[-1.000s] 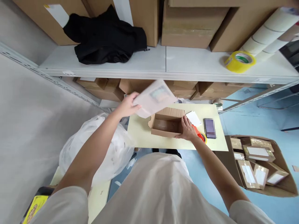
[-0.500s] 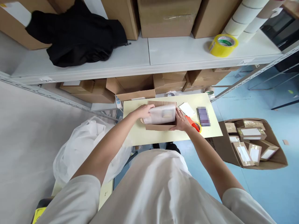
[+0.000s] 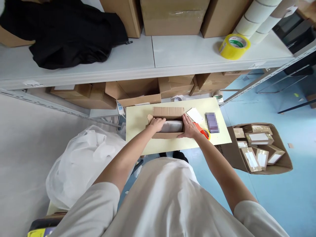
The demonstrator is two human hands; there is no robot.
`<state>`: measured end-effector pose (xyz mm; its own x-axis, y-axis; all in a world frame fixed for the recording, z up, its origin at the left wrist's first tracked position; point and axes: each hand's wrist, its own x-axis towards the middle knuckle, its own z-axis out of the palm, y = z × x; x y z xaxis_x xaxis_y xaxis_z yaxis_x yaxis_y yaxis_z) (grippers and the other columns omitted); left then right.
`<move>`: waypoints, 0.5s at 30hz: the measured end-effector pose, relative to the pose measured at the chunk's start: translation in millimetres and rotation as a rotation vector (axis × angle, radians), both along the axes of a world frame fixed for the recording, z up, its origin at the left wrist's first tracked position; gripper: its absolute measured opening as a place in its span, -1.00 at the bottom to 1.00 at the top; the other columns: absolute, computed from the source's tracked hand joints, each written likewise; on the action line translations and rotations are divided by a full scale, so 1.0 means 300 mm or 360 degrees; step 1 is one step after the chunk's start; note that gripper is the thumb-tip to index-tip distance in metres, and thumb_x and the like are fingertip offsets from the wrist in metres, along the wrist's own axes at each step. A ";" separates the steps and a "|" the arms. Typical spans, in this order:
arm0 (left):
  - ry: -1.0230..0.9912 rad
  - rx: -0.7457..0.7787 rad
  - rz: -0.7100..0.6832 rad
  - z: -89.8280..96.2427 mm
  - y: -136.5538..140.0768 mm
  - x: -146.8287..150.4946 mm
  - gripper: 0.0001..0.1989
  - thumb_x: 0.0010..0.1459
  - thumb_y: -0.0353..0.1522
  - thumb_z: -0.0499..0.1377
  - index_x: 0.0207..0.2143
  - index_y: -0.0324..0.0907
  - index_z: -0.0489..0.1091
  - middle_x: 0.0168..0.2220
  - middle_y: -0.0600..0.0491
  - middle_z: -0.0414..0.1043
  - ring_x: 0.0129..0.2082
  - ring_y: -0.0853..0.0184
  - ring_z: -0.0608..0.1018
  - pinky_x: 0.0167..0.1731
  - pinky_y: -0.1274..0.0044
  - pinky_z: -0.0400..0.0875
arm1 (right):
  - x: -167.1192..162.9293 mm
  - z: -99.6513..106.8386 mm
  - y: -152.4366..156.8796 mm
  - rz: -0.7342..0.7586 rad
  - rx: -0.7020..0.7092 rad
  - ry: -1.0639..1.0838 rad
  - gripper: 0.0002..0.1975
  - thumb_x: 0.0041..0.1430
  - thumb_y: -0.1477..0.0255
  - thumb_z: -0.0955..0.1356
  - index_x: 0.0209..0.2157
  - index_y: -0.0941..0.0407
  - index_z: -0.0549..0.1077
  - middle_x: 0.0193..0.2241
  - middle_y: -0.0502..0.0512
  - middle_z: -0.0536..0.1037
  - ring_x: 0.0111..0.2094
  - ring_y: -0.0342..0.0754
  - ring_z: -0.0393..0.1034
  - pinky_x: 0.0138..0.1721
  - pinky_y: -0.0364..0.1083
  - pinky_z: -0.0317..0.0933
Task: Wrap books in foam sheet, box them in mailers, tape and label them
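On the pale yellow table stands an open cardboard box with its back flap raised. Inside it lies a package in whitish translucent wrap, its top below the box's rim. My left hand reaches into the box's left end, fingers curled down on the package; their tips are partly hidden. At the box's right end, my right hand grips the side, with fingers along the wall and the thumb at the front corner. Just right of that hand lie an orange-red tape cutter and white cards.
A blurred purple item lies on the table's right. On the floor, a large carton holds several packed boxes. A bag of white wrap stands at left. Above the table runs a grey shelf with a yellow tape roll and black clothing.
The wrapped package has gone down from above the rim into the box. My left hand has moved right and inward with it. My right hand stays at the box's right end.
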<state>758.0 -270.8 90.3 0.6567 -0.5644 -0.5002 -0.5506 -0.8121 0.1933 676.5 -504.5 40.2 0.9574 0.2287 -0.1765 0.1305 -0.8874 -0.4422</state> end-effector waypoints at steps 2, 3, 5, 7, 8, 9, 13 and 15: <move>-0.0126 -0.0068 -0.0005 0.010 0.001 -0.034 -0.43 0.00 -0.60 0.07 0.12 -0.24 0.20 0.07 -0.26 0.33 0.10 0.04 0.35 0.09 0.21 0.14 | 0.001 0.001 0.002 -0.0004 0.0002 -0.0011 0.38 -0.23 -0.01 0.48 0.32 0.09 -0.52 0.36 0.31 -0.36 0.34 0.32 -0.32 0.23 0.28 -0.13; -0.0208 -0.0139 -0.0013 0.017 0.007 -0.053 -0.40 0.01 -0.57 0.08 0.16 -0.25 0.15 0.12 -0.27 0.26 0.15 0.03 0.30 0.13 0.18 0.07 | 0.002 0.003 0.002 -0.0005 0.0008 -0.0013 0.38 -0.24 -0.01 0.48 0.32 0.10 -0.53 0.36 0.31 -0.36 0.35 0.31 -0.34 0.23 0.28 -0.14; -0.0402 -0.0343 0.0016 0.032 0.037 -0.095 -0.39 0.07 -0.49 0.10 0.20 -0.22 0.11 0.22 -0.25 0.14 0.21 0.01 0.20 0.20 0.13 -0.07 | 0.002 0.009 0.002 0.0000 0.0039 -0.0008 0.41 -0.27 -0.01 0.49 0.32 0.12 -0.52 0.36 0.33 -0.36 0.35 0.30 -0.40 0.25 0.27 -0.16; -0.0615 -0.0562 0.0209 0.034 0.094 -0.138 -0.42 0.12 -0.37 0.11 0.20 -0.18 0.11 0.28 -0.23 0.03 0.27 -0.01 0.11 0.22 0.07 -0.18 | -0.003 0.015 -0.005 0.0012 0.0113 -0.0003 0.43 -0.31 -0.01 0.51 0.33 0.14 -0.48 0.36 0.34 -0.38 0.35 0.30 -0.46 0.26 0.26 -0.20; -0.0697 -0.0659 0.0376 0.026 0.132 -0.157 -0.41 0.13 -0.32 0.11 0.21 -0.18 0.10 0.30 -0.22 -0.02 0.29 -0.03 0.06 0.23 0.05 -0.20 | -0.009 0.015 -0.012 -0.0006 0.0176 -0.0014 0.42 -0.32 -0.01 0.51 0.33 0.14 -0.45 0.35 0.34 -0.41 0.35 0.29 -0.49 0.27 0.25 -0.21; -0.0755 -0.0753 0.0573 0.012 0.173 -0.174 -0.36 0.14 -0.26 0.12 0.24 -0.19 0.05 0.31 -0.24 -0.07 0.30 -0.04 0.03 0.23 0.05 -0.19 | -0.019 0.013 -0.021 -0.0059 0.0262 -0.0040 0.39 -0.29 -0.01 0.50 0.34 0.14 -0.41 0.35 0.32 -0.44 0.35 0.28 -0.51 0.28 0.23 -0.21; -0.0365 -0.1122 0.1116 -0.091 0.341 -0.204 -0.07 0.10 -0.08 0.15 0.32 -0.25 -0.28 0.32 -0.33 -0.12 0.31 -0.01 0.07 0.20 0.16 0.07 | -0.088 -0.044 -0.068 -0.0628 0.0795 -0.0181 -0.02 0.12 0.08 0.28 0.34 0.09 -0.39 0.37 0.23 -0.38 0.36 0.14 -0.39 0.25 0.16 -0.06; -0.0008 -0.1153 0.1024 -0.136 0.394 -0.196 0.06 0.01 -0.03 0.21 0.34 -0.20 -0.36 0.33 -0.32 -0.14 0.30 -0.02 0.09 0.19 0.16 0.11 | -0.130 -0.089 -0.088 -0.0884 0.1008 -0.0093 -0.24 0.26 0.20 0.10 0.33 0.09 -0.43 0.36 0.28 -0.19 0.34 0.09 -0.16 0.17 0.18 0.08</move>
<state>699.2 -152.5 49.4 0.9488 -0.2667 -0.1691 -0.0446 -0.6433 0.7643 637.6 -530.9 13.5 0.9636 -0.2388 -0.1202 -0.2134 -0.4163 -0.8838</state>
